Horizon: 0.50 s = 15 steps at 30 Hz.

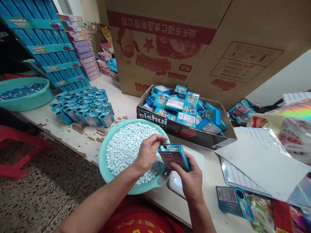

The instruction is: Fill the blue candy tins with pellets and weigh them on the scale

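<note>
My right hand (191,174) grips a blue candy box (173,158), tilted, with a round hole in its top end. White candies show in that hole. My left hand (148,153) is at the hole, its fingers curled together over the opening; what lies inside them is hidden. Beneath my left hand and forearm is a turquoise basin (103,161) full of small white and pale blue candies (131,142). A flat white device, perhaps a scale (176,184), lies partly under my right hand and the box.
An open carton (170,124) of blue boxes stands beyond the basin. Several open-topped boxes (82,105) are grouped at left, near stacked displays (51,48) and another basin (36,97). One box (233,199) lies right, by sheets (264,158). A large cardboard box (194,71) walls the back.
</note>
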{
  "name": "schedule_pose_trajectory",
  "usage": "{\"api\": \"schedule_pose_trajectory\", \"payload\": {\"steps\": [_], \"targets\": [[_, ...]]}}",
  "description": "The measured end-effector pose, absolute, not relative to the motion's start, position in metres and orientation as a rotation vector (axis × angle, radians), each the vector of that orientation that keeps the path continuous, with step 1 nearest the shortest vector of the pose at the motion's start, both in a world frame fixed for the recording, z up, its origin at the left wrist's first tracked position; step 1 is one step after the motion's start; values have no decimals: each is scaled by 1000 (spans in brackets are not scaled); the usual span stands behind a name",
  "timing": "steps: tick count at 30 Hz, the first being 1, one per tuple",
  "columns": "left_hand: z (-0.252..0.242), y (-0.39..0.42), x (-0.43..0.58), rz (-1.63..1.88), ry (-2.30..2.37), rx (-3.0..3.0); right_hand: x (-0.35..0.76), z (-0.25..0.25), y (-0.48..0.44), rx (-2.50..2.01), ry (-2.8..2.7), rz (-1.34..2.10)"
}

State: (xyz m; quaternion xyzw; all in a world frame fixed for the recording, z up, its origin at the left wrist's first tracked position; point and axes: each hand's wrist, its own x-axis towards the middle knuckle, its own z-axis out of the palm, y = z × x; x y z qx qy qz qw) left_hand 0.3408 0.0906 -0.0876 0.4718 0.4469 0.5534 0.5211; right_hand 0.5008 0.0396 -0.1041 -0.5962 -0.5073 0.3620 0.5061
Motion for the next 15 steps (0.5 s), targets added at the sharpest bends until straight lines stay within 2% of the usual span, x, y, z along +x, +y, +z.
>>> {"api": "schedule_pose_trajectory", "payload": {"steps": [6, 9, 13, 15], "targets": [[-87, 96, 309, 1110, 1305, 1517, 512, -119, 40, -1355, -956, 975], [-68, 87, 309, 1095, 1144, 1442, 504, -123, 42, -1272, -916, 1004], [-38, 75, 317, 942, 1005, 1703, 483, -119, 43, -1223, -1105, 1088], [-27, 76, 314, 947, 1075, 1856, 483, -113, 41, -1239, -1240, 975]]}}
